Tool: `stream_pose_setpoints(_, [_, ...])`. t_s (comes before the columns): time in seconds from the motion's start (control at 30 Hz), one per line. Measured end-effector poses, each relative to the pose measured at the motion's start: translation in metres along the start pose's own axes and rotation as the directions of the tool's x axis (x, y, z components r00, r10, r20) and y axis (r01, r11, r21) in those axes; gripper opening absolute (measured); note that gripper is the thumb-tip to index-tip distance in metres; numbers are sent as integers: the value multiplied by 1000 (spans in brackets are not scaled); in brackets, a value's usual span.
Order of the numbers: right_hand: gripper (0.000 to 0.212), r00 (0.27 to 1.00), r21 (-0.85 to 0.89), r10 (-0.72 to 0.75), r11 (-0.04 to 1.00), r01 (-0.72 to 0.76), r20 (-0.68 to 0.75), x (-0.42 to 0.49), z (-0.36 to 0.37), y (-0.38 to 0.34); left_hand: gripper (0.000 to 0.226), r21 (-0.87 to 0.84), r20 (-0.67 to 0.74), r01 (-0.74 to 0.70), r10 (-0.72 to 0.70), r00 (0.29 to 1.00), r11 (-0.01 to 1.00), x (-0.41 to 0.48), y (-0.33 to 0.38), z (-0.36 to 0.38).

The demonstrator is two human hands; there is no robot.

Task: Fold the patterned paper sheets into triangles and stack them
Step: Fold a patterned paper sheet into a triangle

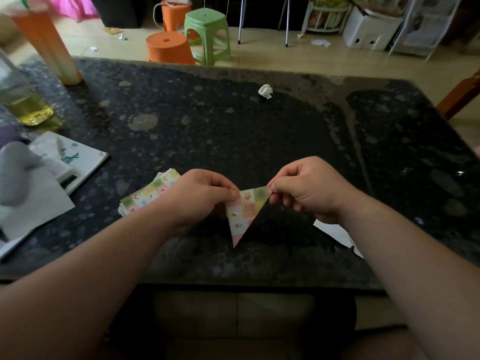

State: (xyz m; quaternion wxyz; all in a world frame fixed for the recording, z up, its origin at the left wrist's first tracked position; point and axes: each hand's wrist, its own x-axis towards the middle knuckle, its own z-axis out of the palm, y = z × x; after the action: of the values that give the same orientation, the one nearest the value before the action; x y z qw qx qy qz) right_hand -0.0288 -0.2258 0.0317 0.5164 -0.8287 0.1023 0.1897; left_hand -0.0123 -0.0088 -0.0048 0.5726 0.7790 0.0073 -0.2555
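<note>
Left hand (200, 196) and right hand (309, 188) pinching a folded patterned triangle (244, 211) by its top corners, fingers clamped on it, hovering above the dark counter (233, 126), patterned paper stack (148, 193) lying just left

1. A dark speckled table (233, 120) fills the view, and a crumpled white paper ball (265, 91) sits alone toward its far side.
2. Far left, a tall orange cup (44, 42) stands upright, with a bottle (23, 105) of yellow liquid near it.
3. At the left edge there's a white booklet (78, 162) with a pen (61, 149) lying on it.
4. On the floor beyond, a green stool (207, 32) stands just beside an orange stool (168, 48).
</note>
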Motion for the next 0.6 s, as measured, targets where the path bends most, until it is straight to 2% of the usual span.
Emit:
stream_pose_setpoints(0.1, [12,1000,15,11,1000,-11,-19,1,-5,1,14,17,-7,0,0,1000,1000,0,0,-6])
stream_pose_setpoints(0.2, [13,999,54,36,998,-34,-40,2,-6,4,20,36,-52,12,-10,999,999,3,-3,-14])
stream_pose_setpoints(0.3, [12,996,131,50,991,-40,-75,4,-6,6,17,-115,-127,25,-40,991,993,4,-3,-12])
stream_pose_setpoints(0.33, [12,996,140,54,989,-43,-76,4,-6,6,13,-202,-105,29,-51,993,979,3,-2,-10])
stream_pose_setpoints(0.4, [13,995,137,59,989,-48,-75,5,-6,7,37,-335,20,69,-66,998,940,2,-2,-5])
stream_pose_setpoints(0.43, [12,995,133,62,990,-52,-72,5,-5,7,47,-343,84,89,-63,994,935,1,-1,-2])
stream_pose_setpoints(0.47, [12,996,132,65,990,-56,-67,5,-4,8,46,-318,127,90,-52,991,944,-1,0,0])
stream_pose_setpoints(0.5, [11,996,134,66,989,-58,-58,5,-3,8,35,-265,137,70,-34,990,962,-1,0,2])
stream_pose_setpoints(0.57, [11,997,137,66,989,-60,-37,6,-1,8,15,-166,86,47,-33,996,985,0,2,2])
stream_pose_setpoints(0.6, [10,997,128,67,990,-63,-27,6,-1,8,13,-143,62,53,-45,997,988,1,2,2])
